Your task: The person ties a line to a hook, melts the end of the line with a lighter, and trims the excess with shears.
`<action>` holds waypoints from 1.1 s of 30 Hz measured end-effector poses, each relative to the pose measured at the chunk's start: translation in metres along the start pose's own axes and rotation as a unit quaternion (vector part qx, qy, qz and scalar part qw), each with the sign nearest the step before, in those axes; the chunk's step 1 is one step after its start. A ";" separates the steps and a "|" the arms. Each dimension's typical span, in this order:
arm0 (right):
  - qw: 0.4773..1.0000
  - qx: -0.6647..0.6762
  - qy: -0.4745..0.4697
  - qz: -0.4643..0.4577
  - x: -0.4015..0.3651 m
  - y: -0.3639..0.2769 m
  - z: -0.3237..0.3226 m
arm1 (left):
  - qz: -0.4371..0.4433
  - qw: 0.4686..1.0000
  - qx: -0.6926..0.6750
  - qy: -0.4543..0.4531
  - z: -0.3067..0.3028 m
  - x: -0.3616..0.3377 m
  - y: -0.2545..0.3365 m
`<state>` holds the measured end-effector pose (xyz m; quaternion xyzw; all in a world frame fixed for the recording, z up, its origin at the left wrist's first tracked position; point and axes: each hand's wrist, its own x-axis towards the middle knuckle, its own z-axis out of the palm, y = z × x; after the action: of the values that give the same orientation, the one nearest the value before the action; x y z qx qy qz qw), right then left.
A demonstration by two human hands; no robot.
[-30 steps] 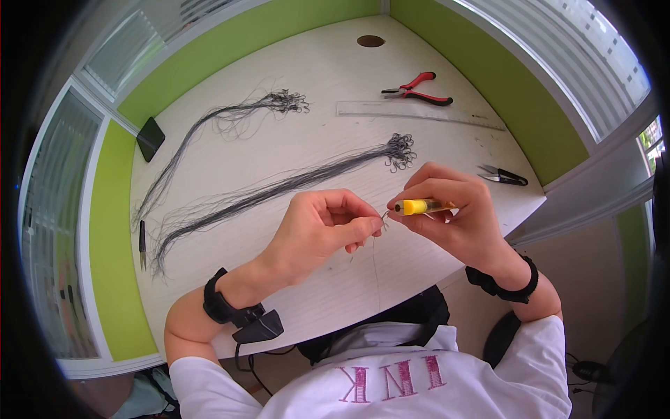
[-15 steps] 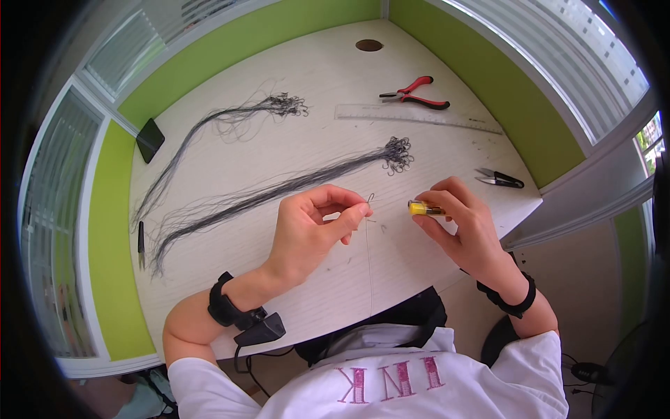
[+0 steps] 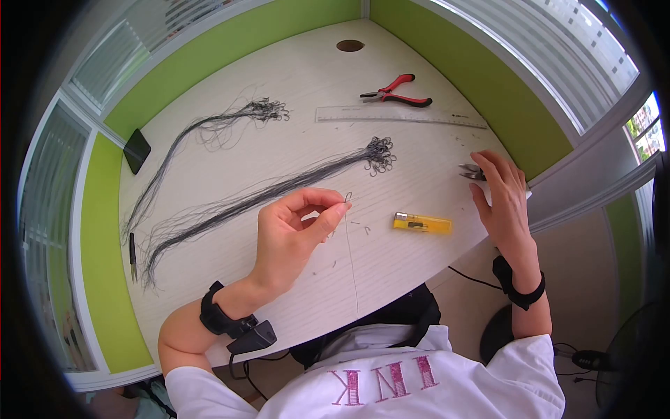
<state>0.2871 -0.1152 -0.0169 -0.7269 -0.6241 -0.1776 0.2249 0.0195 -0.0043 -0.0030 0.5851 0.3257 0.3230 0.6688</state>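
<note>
upper left to centre: two hook bundles (image 3: pixel 269 191) | centre: my left grip (image 3: pixel 287 236) pinches a threaded hook (image 3: pixel 348 198) | right of centre: yellow lighter (image 3: pixel 423 223) on bench (image 3: pixel 391 258) | right: my right grip (image 3: pixel 507 204) parted around snips (image 3: pixel 472 172), contact unclear

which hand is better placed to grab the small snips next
Probably the right. The right hand is already at the snips, hiding their handles, with its fingers spread. The left hand is farther away and pinches a small hook with its line.
</note>
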 end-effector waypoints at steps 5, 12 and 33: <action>0.997 0.006 -0.066 0.036 -0.004 0.026 0.005 | 0.101 0.995 0.014 -0.009 0.001 0.001 -0.006; 0.969 0.213 0.032 0.122 -0.005 -0.020 -0.005 | 0.139 0.990 0.033 -0.015 0.001 0.000 -0.006; 0.874 0.484 -0.021 0.039 -0.002 -0.119 0.007 | -0.011 0.991 -0.117 -0.063 0.005 -0.010 0.002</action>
<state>0.1689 -0.0990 -0.0117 -0.5540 -0.6079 0.1710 0.5424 0.0177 -0.0146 0.0004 0.5187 0.2492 0.3144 0.7550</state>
